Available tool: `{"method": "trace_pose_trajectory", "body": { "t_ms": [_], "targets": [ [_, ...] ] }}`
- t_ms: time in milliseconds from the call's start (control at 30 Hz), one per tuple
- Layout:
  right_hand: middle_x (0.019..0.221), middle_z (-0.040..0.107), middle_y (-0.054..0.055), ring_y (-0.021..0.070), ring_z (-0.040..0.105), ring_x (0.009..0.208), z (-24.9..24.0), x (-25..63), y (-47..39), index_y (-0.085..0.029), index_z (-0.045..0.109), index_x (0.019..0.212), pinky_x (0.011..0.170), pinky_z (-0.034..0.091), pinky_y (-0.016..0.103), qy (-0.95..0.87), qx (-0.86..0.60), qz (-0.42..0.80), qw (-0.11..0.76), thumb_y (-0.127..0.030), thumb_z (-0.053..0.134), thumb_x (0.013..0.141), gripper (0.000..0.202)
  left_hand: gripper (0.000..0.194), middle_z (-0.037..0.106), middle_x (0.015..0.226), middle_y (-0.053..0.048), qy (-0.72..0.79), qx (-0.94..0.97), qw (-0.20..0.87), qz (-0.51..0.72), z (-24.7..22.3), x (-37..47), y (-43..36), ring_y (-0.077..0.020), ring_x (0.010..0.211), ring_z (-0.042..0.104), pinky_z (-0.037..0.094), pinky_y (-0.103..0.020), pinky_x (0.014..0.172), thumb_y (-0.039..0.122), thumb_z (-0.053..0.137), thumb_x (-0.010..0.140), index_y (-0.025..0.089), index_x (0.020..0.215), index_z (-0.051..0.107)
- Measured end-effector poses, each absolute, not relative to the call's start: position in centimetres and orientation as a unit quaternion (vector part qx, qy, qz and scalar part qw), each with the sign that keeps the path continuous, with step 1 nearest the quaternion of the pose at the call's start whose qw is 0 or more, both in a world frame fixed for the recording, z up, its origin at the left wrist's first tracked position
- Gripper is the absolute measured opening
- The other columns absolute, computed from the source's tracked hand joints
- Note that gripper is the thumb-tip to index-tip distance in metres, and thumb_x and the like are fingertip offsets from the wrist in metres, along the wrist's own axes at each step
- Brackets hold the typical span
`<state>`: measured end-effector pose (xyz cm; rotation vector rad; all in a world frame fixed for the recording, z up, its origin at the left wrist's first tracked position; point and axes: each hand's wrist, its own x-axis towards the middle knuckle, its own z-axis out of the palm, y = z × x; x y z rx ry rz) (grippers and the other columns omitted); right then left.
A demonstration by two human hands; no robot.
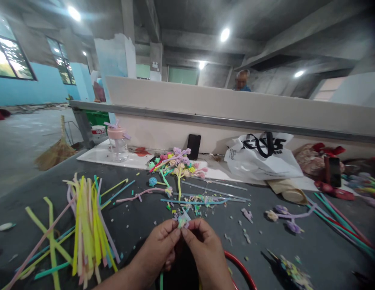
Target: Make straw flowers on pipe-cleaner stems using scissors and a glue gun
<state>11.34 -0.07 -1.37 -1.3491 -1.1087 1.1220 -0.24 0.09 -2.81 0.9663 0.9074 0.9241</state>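
Note:
Near the bottom centre, my left hand [158, 249] and my right hand [205, 249] meet at the fingertips. Between them they pinch a small pale blue and green flower-like piece [183, 220]. A green stem shows below my left hand. Just beyond the fingers lie many small coloured scraps [195, 205] and a long blue strip [196, 202]. Finished-looking fuzzy flowers [178, 159] in purple, pink and yellow are heaped farther back. On the left is a thick bundle of yellow, pink and purple strips [89, 229].
A pink-lidded clear cup [117, 145], an upright phone [193, 146] and a white bag [262, 157] stand along the back. Red curved handles [241, 268] lie beside my right hand. Purple flowers [293, 225] and loose strips [344, 221] are on the right. A person [242, 81] is beyond the partition.

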Motion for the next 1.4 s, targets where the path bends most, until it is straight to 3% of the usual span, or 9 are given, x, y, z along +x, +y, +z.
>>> {"method": "trace_pose_trajectory", "body": {
  "t_ms": [400,700,1067,1400],
  "targets": [
    [0.06,0.056,-0.002,0.016,0.052,0.059,-1.4,11.3,0.2,-0.018,0.053,0.065,0.058,0.04,0.025,-0.517,-0.588,0.398,0.478,-0.031,0.057,0.067,0.014,0.038,0.035,0.041,0.012,0.404,0.428,0.691,0.42,-3.2,-0.1,0.6,-0.0012,0.028,0.021,0.019,-0.012,0.027,0.056,0.053,0.071,0.019,0.073,0.044],
    [0.062,0.059,-0.001,0.0166,0.054,0.063,-0.2,10.8,-0.3,-0.019,0.057,0.063,0.061,0.039,0.026,-0.587,-0.611,0.289,0.445,-0.026,0.054,0.07,0.01,0.029,0.035,0.038,0.012,0.371,0.451,0.681,0.442,-4.0,-0.5,0.6,-0.002,0.028,0.021,0.019,-0.012,0.027,0.045,0.047,0.08,0.017,0.08,0.046],
    [0.061,0.059,-0.001,0.0149,0.051,0.058,-1.3,11.0,0.3,-0.017,0.06,0.068,0.058,0.04,0.026,-0.568,-0.532,0.338,0.53,-0.023,0.06,0.064,0.007,0.024,0.046,0.055,0.007,0.337,0.408,0.712,0.462,-3.3,-0.8,0.5,0.0,0.033,0.024,0.014,-0.011,0.029,0.04,0.053,0.078,0.018,0.074,0.044],
    [0.068,0.06,0.001,0.0163,0.053,0.065,-0.6,11.3,-0.4,-0.017,0.057,0.075,0.063,0.041,0.028,-0.548,-0.488,0.352,0.581,-0.028,0.056,0.071,0.012,0.029,0.046,0.06,0.006,0.306,0.433,0.718,0.452,-2.3,-1.2,-0.3,-0.0001,0.035,0.024,0.013,-0.011,0.03,0.047,0.05,0.079,0.018,0.081,0.048]
  ]
}}
